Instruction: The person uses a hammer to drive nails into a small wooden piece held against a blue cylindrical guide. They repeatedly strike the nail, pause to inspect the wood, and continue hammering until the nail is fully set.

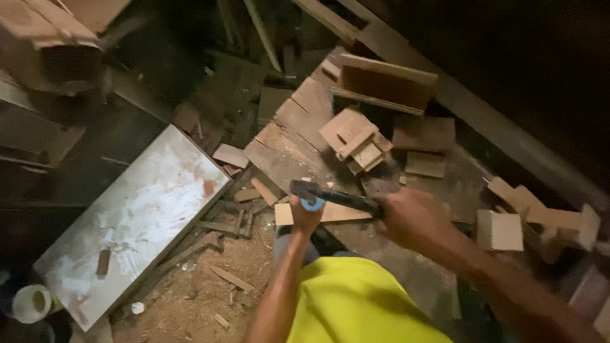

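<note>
My right hand (410, 219) grips the handle of a dark hammer (333, 195), whose head sits at the left, just above my left hand. My left hand (305, 213) is closed around a small blue object (312, 204) and rests against a thin flat strip of wood (333, 213) lying on the worn wooden work surface (286, 155). What the blue object is I cannot make out. My yellow shirt fills the bottom middle of the view.
A white paint-smeared board (136, 219) lies at the left over sawdust and wood scraps (210, 286). Small wood blocks (357, 140) are piled behind the hammer; more blocks (499, 230) sit at the right. A white cup (32, 303) stands at the bottom left.
</note>
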